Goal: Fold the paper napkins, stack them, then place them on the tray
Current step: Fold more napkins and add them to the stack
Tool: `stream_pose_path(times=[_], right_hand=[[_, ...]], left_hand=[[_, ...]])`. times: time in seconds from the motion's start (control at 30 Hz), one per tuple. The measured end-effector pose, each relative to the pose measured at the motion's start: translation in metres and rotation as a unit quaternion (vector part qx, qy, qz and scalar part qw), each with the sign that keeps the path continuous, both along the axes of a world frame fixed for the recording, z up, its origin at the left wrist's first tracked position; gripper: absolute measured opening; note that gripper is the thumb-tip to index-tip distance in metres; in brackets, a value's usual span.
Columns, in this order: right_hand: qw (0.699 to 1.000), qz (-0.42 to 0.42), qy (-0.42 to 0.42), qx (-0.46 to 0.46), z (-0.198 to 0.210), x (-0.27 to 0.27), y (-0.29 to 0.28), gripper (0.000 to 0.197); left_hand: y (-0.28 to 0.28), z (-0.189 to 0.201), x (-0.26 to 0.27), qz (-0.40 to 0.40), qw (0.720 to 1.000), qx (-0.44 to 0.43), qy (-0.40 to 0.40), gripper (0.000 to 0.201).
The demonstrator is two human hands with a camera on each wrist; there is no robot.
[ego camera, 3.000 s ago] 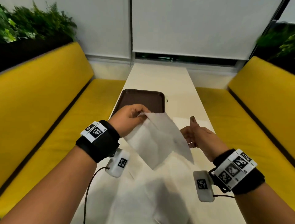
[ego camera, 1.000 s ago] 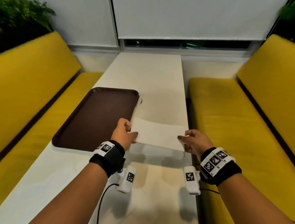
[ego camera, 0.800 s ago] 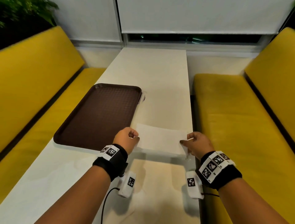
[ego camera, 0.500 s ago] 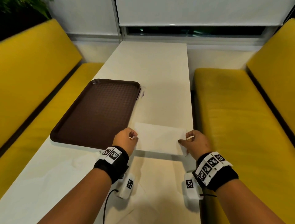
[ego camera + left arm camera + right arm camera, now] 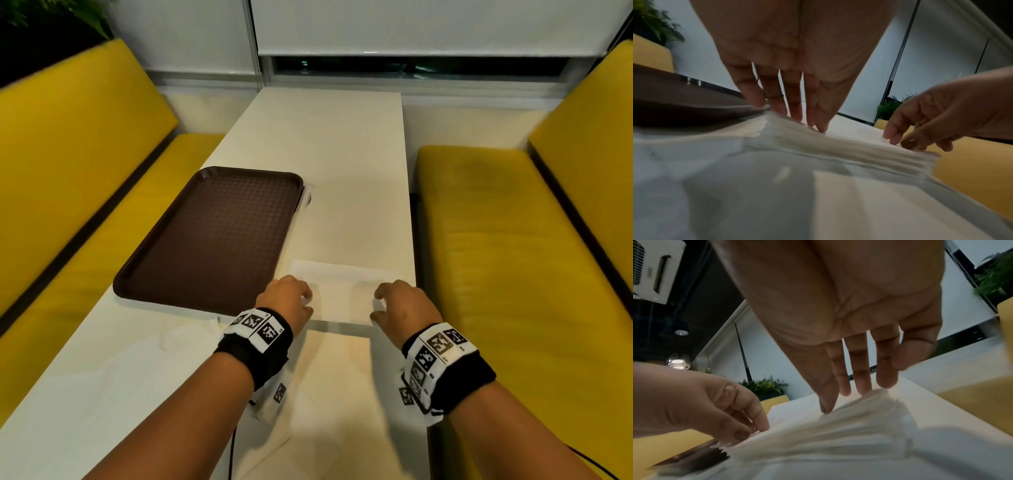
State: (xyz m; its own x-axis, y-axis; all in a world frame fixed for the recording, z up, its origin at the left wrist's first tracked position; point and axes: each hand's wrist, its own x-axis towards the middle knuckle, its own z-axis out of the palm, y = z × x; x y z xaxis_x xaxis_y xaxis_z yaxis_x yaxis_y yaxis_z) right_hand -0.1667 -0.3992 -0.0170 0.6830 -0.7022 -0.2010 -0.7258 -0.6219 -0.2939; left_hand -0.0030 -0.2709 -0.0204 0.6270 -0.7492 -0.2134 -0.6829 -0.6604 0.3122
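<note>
Both hands rest on top of the stack of folded napkins, one at each short end. The left hand has its fingers stretched down, tips on the top sheet at the left end; the right hand mirrors it at the right end, fingers spread and loosely bent, tips touching the paper. Neither grips anything: they press or pat rather than pinch.

Nearest the person, loose unfolded napkins lie flat and rumpled on the table, under the wrists. Just beyond them sits the stack, close to the table's right edge. The left wrist view shows it as many thin layers with slightly ragged edges.

Such paper looks very light, soft and limp, and the layers will likely slide over one another. I judge a one-sided pinch would fan or spill the pile. Better to squeeze it from both short ends, thumbs on top and fingers slipped beneath, and carry it level and low. Gentle pressure should do; tissue tears and creases easily.

Left of the stack and just apart from it lies the brown tray, holding nothing visible. Farther off are yellow benches on both sides.

No brand, label or readable writing shows on napkins or tray; the wristbands carry only black-and-white square markers.
</note>
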Motion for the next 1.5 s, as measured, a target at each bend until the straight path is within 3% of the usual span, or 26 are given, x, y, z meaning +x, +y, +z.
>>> stream_pose_path(times=[0.23,0.4,0.73,1.0,1.23,1.5], right_hand=[[0.999,0.001,0.044,-0.005,0.009,0.001,0.006,0.035],[0.998,0.013,0.010,-0.057,0.026,-0.002,0.027,0.041],[0.996,0.078,-0.042,0.008,0.040,0.009,0.123,0.039],[0.995,0.057,-0.007,0.087,0.024,0.014,0.199,0.035],[0.995,0.004,-0.003,0.101,0.009,0.027,0.267,0.034],[0.996,-0.025,0.013,0.083,-0.002,0.035,0.319,0.045]], left_hand=[[0.017,0.006,-0.002,-0.019,1.000,-0.016,0.007,0.026],[0.064,0.020,0.005,0.021,0.997,-0.074,-0.002,0.026],[0.185,0.040,0.029,0.090,0.988,-0.127,-0.002,0.017],[0.264,0.025,0.044,0.093,0.989,-0.097,0.054,0.013],[0.318,0.001,0.063,0.036,0.995,-0.067,0.067,0.022],[0.324,-0.015,0.071,0.020,0.998,-0.042,0.050,0.054]])
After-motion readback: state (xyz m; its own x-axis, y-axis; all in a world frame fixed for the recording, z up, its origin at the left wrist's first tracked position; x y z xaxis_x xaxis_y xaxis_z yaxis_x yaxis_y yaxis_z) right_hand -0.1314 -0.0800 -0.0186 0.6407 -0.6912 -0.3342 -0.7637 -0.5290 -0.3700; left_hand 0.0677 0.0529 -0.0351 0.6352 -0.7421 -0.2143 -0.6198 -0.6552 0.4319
